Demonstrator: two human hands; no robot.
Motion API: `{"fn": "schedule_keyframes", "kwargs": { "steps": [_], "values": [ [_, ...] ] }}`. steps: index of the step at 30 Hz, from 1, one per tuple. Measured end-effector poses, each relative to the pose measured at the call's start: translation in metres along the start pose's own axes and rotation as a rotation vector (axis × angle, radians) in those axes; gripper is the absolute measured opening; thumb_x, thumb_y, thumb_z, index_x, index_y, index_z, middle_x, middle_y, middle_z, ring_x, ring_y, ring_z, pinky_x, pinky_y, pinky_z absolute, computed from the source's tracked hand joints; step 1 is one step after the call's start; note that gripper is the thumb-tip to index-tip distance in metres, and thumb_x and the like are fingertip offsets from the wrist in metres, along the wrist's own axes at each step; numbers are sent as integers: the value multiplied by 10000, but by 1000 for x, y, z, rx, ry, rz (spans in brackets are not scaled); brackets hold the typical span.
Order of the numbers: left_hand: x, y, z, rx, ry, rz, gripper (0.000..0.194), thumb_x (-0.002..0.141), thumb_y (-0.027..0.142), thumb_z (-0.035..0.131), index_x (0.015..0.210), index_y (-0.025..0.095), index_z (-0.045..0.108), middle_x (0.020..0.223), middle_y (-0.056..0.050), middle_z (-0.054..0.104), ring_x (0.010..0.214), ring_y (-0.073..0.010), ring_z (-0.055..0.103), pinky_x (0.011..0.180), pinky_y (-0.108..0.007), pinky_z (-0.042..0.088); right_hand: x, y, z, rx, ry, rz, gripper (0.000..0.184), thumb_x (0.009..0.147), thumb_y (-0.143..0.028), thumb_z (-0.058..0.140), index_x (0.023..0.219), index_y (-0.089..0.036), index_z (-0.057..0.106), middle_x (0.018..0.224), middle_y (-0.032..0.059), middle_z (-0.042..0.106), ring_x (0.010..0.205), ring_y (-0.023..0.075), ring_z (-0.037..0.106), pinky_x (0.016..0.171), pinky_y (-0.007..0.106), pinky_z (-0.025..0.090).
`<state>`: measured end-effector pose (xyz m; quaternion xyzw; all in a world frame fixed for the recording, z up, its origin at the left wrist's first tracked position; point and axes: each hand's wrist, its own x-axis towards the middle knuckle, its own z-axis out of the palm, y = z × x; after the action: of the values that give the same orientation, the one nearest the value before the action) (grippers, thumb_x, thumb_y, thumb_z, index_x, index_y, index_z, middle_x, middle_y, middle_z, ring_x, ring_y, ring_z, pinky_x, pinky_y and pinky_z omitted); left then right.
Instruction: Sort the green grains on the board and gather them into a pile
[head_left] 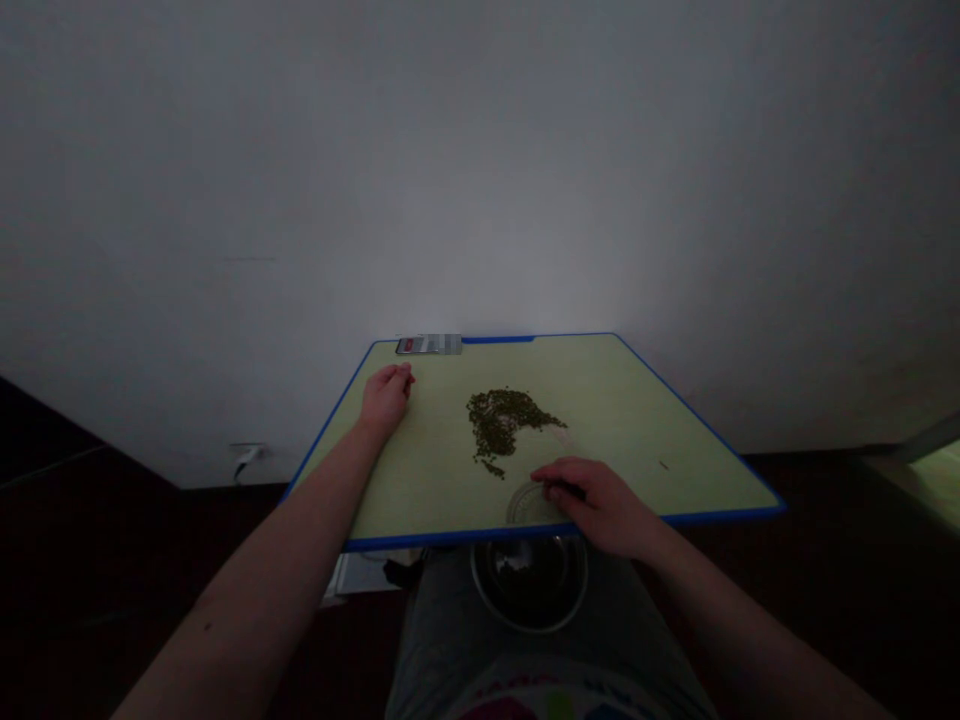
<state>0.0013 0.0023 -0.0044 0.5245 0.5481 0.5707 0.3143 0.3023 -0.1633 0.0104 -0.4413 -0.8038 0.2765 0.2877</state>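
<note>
Loose small green beans (496, 425), which look like mung beans, lie in a curved patch on the pale green tabletop (427, 470). My right hand (600, 505) is near the front edge, its fingers curled at the right side of a clear round lid (527, 503). That lid lies low by the table, just in front of the beans. To the left of the beans rests my left hand (386, 395), closed, with its palm hidden. A round metal bowl (530, 620) sits on my lap below the front edge, its inside dark.
A phone (429, 345) lies at the table's far left, by the wall (480, 180). Blue trim (705, 517) runs around the tabletop. A small dark sliver (664, 465) lies on the right. A plug with a cable (246, 458) is at the wall, lower left.
</note>
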Motion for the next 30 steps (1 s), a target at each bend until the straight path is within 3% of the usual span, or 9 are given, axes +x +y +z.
{"fn": "schedule_keyframes", "kwargs": {
  "steps": [18, 25, 30],
  "values": [
    [2, -3, -2, -6, -10, 12, 318, 721, 453, 493, 574, 172, 517, 441, 38, 416, 385, -74, 356, 384, -213, 266, 0, 2, 1, -12, 35, 22, 274, 803, -172, 454, 1016, -209, 621, 952, 52, 649, 879, 178, 583, 787, 334, 457],
    [-2, 2, -1, -20, 4, -7, 306, 725, 434, 493, 568, 173, 510, 427, 44, 400, 373, -71, 338, 381, -214, 256, 14, 7, -4, -184, 204, 101, 280, 800, -203, 456, 1023, -200, 625, 993, 68, 653, 916, 201, 586, 823, 371, 449],
    [-1, 2, -1, -9, 9, -2, 309, 726, 431, 495, 560, 170, 513, 426, 40, 402, 379, -71, 345, 382, -210, 260, 29, 9, 0, -310, 209, 84, 301, 797, -177, 442, 1036, -174, 625, 1017, 77, 653, 937, 202, 588, 851, 360, 441]
  ]
}}
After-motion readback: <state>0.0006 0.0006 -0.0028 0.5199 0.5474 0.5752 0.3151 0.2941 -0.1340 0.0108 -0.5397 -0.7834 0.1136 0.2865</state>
